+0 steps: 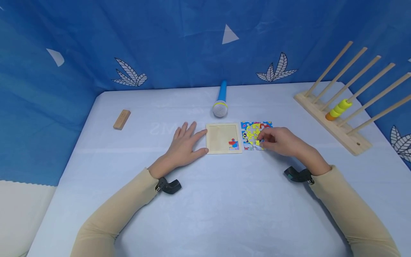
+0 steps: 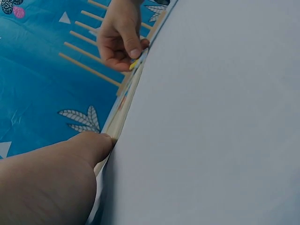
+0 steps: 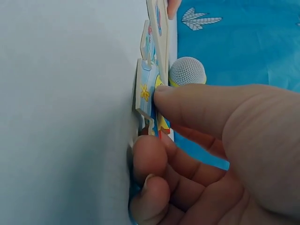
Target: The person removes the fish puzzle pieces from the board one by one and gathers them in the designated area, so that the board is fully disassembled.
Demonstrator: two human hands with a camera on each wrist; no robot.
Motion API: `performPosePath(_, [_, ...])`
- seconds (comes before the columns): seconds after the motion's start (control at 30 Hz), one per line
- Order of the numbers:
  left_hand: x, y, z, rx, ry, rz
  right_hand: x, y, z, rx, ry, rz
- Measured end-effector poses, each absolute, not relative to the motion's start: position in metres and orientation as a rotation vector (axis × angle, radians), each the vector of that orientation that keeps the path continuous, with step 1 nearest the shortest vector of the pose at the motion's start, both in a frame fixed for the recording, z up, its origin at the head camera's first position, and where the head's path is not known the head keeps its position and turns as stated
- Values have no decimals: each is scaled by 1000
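Observation:
My left hand [image 1: 185, 145] lies spread on the table, its thumb and index finger touching the left edge of a square wooden puzzle tray [image 1: 221, 125]. Joined pieces in red and blue [image 1: 233, 144] fill the tray's lower right corner; bare wood shows elsewhere. Right beside the tray lies a colourful jigsaw picture [image 1: 252, 134] with a yellow middle. Over its right side, my right hand [image 1: 282, 141] pinches a small puzzle piece [image 2: 133, 64] with yellow on it, mostly hidden by the fingers. In the right wrist view, a piece with a yellow starfish [image 3: 146, 89] sits by the thumb.
A blue toy microphone [image 1: 221, 101] lies behind the tray. At the far left rests a small wooden block [image 1: 122, 119]. On the right stands a wooden peg rack [image 1: 334, 125] with tall rods and several yellow and orange beads [image 1: 338, 109]. A blue curtain [image 1: 179, 46] hangs behind the table.

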State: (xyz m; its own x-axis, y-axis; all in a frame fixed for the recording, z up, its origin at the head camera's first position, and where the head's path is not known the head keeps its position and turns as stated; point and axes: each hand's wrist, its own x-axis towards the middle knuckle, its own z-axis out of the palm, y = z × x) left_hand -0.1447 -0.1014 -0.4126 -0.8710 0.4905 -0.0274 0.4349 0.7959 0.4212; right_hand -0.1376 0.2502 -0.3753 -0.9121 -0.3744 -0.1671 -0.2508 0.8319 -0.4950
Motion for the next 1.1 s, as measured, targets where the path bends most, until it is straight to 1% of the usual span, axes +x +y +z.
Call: performPosePath(1.1, [-146, -102, -414, 742, 2842, 606, -138, 250, -378, -471, 2795, -695])
